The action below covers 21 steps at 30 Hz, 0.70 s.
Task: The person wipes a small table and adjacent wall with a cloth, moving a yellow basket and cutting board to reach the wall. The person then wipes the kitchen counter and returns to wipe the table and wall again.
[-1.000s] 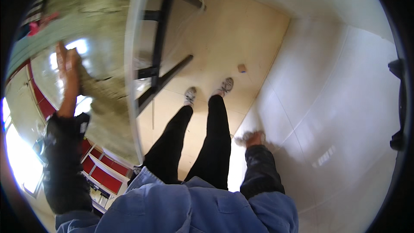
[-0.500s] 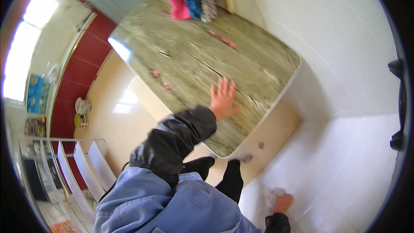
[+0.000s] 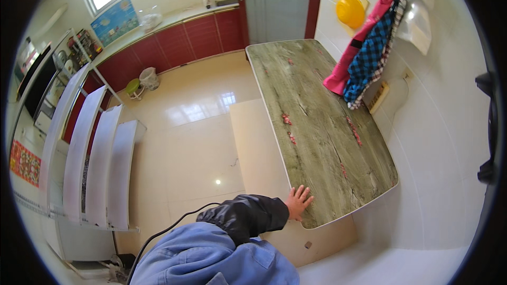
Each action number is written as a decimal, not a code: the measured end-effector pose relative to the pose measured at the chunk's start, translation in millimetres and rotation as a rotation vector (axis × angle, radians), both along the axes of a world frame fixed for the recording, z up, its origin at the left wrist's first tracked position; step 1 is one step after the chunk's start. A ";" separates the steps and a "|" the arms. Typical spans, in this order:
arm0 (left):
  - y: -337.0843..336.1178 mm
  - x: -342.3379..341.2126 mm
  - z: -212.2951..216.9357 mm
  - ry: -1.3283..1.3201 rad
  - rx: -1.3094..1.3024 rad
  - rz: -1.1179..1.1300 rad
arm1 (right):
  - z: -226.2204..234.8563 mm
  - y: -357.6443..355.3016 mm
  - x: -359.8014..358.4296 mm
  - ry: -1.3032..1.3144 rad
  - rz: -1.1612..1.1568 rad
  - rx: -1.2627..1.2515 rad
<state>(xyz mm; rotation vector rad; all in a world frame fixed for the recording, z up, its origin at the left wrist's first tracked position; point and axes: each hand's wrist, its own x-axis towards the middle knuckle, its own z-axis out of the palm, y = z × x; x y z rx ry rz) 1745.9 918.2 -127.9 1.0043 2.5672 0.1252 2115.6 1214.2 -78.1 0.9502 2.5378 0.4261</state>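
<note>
My left hand [image 3: 299, 203] rests with its fingers spread on the near left corner of a table [image 3: 322, 126]. The table's top has a grey-green wood-grain pattern with small pink flower marks and a pale rim. A black cuff covers my left forearm, below a blue sleeve. Nothing shows between the fingers or under the palm. My right hand is out of the picture.
A white tiled wall [image 3: 443, 142] runs along the table's right side. Pink and checked cloths [image 3: 364, 47] hang there beside a yellow bowl [image 3: 350, 11]. White shelves [image 3: 97, 163] stand at left. Red cabinets [image 3: 174, 45] and a glass door [image 3: 277, 2] are behind.
The view has swung up and taken in more of the room. My left hand has gone from farther in on the tabletop to its near left corner. My right hand, seen earlier with a whitish cloth, has left the picture.
</note>
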 end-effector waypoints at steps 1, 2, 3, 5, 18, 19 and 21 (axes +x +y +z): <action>0.3 2.9 -0.9 -0.005 0.000 0.026 | 0.9 -5.7 -6.5 0.032 0.006 -0.005; 3.2 6.5 -1.7 -0.002 0.007 0.044 | 3.5 -10.4 -12.3 0.060 0.012 -0.011; 6.1 11.8 -2.3 -0.001 0.007 0.055 | 5.3 -15.1 -17.8 0.085 0.018 -0.013; 8.1 18.3 -3.8 0.007 0.014 0.081 | 9.5 -23.8 -23.7 0.133 0.028 -0.026; 7.8 34.1 -12.4 0.023 0.002 0.167 | 40.4 -34.9 -29.0 0.280 0.054 0.021; 7.8 36.0 -13.7 0.036 0.010 0.172 | 45.3 -34.8 -28.7 0.287 0.056 0.033; 8.7 38.6 -17.1 0.029 0.019 0.178 | 54.8 -34.0 -28.7 0.297 0.054 0.060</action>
